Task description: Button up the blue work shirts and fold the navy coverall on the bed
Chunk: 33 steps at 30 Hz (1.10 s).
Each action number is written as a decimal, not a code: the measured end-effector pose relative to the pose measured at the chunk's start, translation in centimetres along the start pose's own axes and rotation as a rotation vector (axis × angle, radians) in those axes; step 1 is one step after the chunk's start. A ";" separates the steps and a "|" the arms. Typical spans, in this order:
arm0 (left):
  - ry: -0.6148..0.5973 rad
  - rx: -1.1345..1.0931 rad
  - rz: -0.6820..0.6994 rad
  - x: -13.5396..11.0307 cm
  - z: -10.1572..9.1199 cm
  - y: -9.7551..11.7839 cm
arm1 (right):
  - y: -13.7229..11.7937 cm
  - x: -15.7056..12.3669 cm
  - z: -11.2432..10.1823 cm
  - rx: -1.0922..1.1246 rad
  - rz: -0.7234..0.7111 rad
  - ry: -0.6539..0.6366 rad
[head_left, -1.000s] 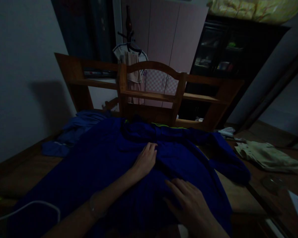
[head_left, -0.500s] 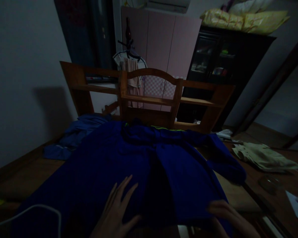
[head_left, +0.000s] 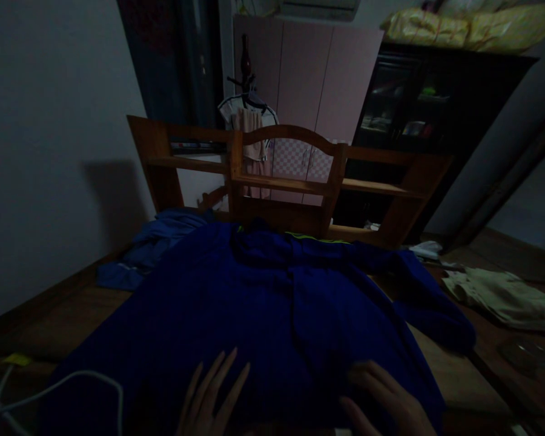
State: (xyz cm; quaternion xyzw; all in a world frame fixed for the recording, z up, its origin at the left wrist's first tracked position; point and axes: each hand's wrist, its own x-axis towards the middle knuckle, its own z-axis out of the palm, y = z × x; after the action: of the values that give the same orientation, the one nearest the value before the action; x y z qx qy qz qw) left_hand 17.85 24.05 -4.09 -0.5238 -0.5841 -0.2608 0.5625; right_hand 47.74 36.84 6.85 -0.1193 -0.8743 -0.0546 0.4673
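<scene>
A dark blue jacket (head_left: 254, 303) lies spread out, one sleeve (head_left: 436, 309) stretching to the right. Thin yellow-green piping shows near its collar. At the bottom centre, my left hand (head_left: 211, 393) rests with spread fingers over the lower front of the jacket. My right hand (head_left: 386, 393) is over the lower right front panel, its fingers bent and the thumb apart from them. Dim light blurs the right fingertips; nothing is visible between them and the thumb. The two front panels meet near the middle.
A wooden headboard with shelves (head_left: 281, 184) stands behind the jacket. Crumpled blue cloth (head_left: 163, 236) lies at the left. Folded pale cloth (head_left: 499, 297) and a glass dish (head_left: 522, 351) are at the right. A white cable (head_left: 86, 374) loops at lower left.
The right front panel has shifted left, and the dark gap between the panels has closed. My right hand has moved left; my left hand sits slightly lower. The view has turned slightly left.
</scene>
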 end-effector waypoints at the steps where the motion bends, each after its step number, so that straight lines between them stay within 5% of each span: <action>1: 0.008 -0.006 0.030 0.8 0.1 1.0 | -1.0 1.0 0.1 0.001 0.000 -0.004; 8: 0.005 -0.032 -0.014 3.0 1.2 5.0 | -3.1 4.3 3.8 0.160 0.117 -0.063; 14: -0.025 -0.148 0.163 1.3 0.1 2.1 | -0.5 4.2 5.7 0.315 0.275 -0.080; 19: 0.059 -0.253 0.082 -1.3 -0.9 -1.1 | 1.0 4.7 4.3 0.656 0.601 -0.050; 23: -0.025 -0.197 0.085 -0.8 -2.5 -2.1 | 2.5 4.7 3.1 0.871 0.791 0.023; 28: -0.192 -0.341 0.189 2.5 -5.2 -1.0 | 2.7 4.0 3.5 0.787 0.696 0.003; 33: -0.253 -0.671 -0.175 6.4 -4.4 2.3 | 0.8 3.9 3.5 0.560 0.450 -0.193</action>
State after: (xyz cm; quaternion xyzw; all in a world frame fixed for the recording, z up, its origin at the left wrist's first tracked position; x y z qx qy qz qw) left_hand 22.79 22.91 2.23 -0.6552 -0.5736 -0.4183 0.2583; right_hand 43.02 38.95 8.15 -0.1809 -0.8473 0.3022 0.3975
